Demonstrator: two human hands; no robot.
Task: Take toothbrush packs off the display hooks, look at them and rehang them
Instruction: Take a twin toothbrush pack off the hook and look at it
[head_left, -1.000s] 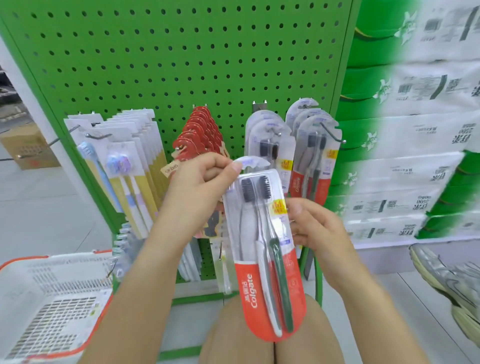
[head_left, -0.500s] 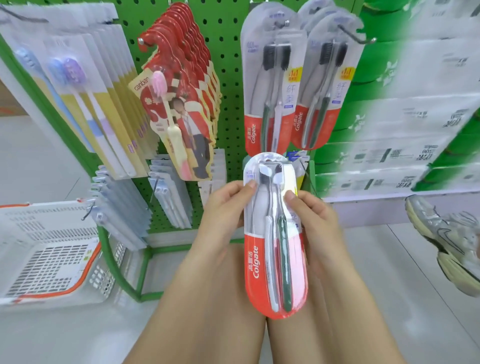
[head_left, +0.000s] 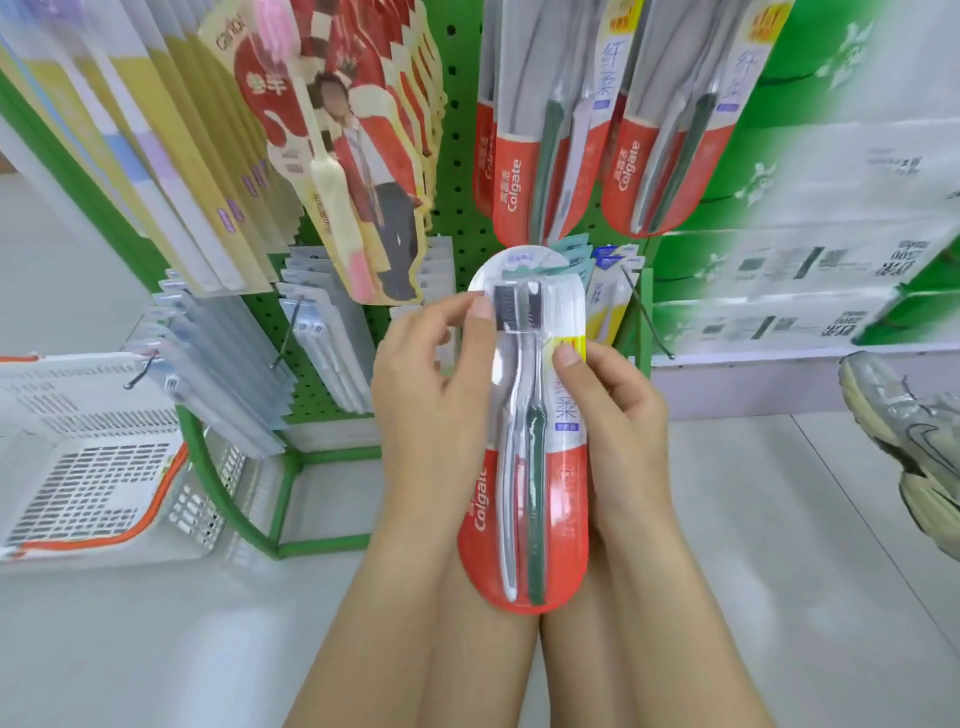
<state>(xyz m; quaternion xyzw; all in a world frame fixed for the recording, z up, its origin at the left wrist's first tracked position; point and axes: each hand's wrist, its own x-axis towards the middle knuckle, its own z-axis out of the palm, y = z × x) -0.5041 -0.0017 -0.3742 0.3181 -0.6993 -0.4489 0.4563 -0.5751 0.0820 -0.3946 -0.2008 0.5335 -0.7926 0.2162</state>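
Head view: left hand and right hand pinch toothbrush pack edges, below hanging packs.

We're in a shop, no question: a green pegboard display stand carries rows of packaged toothbrushes on metal hooks, with red Colgate packs hanging at the top and red cartoon-printed packs beside them. Off to the right, stacked green-and-white wrapped goods fill the shelves, and down on the left a white plastic shopping basket with an orange rim sits on the pale tiled floor.
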